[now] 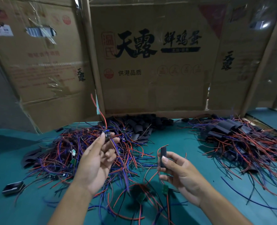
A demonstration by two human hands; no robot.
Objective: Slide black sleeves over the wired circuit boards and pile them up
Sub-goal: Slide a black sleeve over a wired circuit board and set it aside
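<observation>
My left hand [96, 159] is raised over the table and pinches a small wired circuit board [107, 134] between thumb and fingertips; its red and blue wires trail up and down. My right hand [178, 171] holds a black sleeve [163, 157] upright between thumb and fingers, apart from the board. A tangle of unsleeved wired boards [66, 151] lies at the left. Loose black sleeves [141, 125] are heaped at the back centre. Sleeved boards with wires [241, 140] are piled at the right.
Cardboard box walls [150, 62] stand along the back of the teal table [175, 140]. A few loose wired boards [141, 195] lie near the front between my arms. A small dark rectangular object [13, 187] sits at the left edge.
</observation>
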